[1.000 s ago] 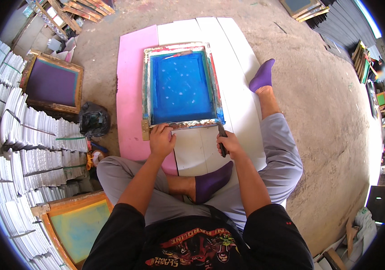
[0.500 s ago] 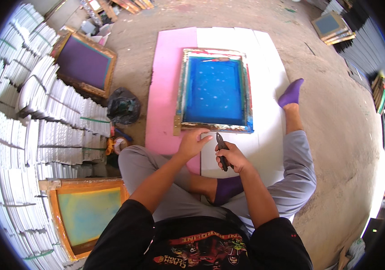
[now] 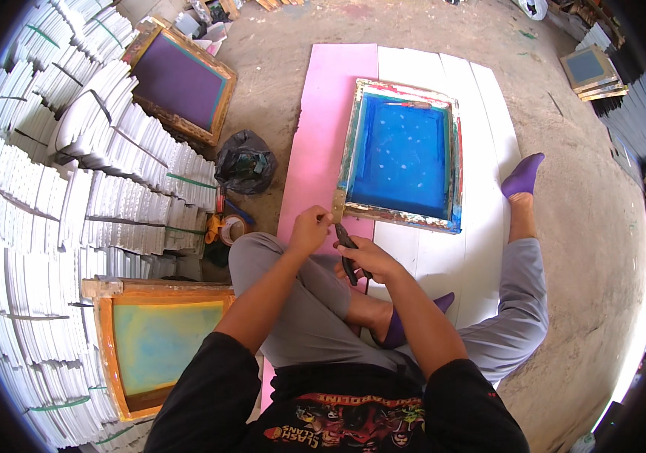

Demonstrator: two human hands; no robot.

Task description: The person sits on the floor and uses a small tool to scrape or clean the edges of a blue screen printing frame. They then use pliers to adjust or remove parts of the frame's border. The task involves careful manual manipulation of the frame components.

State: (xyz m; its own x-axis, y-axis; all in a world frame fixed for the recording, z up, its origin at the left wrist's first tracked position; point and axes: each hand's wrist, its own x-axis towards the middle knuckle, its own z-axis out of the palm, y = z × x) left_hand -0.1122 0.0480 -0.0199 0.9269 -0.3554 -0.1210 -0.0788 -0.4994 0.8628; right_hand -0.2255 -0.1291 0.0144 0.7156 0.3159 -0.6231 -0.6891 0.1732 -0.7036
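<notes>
The left hand is off the near edge of the blue printing screen, where it lay a second ago, and now pinches a strip of tan tape at the frame's near left corner. The right hand has come in close beside it, bringing the dark-handled scissors up to the strip's lower end. Both hands now sit over the pink sheet rather than the white boards.
</notes>
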